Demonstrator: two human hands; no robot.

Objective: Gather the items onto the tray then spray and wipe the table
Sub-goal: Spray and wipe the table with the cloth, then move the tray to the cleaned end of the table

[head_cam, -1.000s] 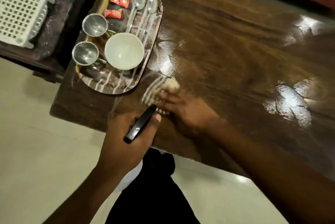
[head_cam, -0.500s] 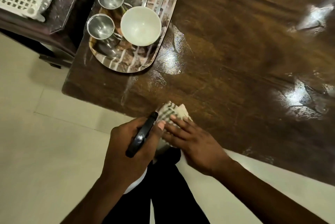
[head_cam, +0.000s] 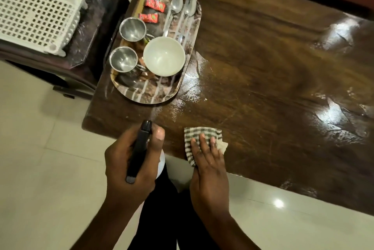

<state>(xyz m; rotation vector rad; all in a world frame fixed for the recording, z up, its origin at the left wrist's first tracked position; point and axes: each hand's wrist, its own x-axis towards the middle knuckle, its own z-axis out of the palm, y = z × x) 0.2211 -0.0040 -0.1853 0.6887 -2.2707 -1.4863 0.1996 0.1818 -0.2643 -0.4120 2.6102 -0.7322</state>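
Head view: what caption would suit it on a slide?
Left hand holds a spray bottle; right hand presses a cloth on the table.

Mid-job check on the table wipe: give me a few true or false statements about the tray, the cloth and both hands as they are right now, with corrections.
1. The left hand grips the spray bottle. True.
2. The right hand presses a plain white cloth. False: the cloth is checked, lying at the near edge of the table.
3. Two spoons lie side by side on the tray. True.
4. The white bowl sits on the bare table. False: it is on the tray, beside two steel cups.
5. Both red packets are on the tray. True.
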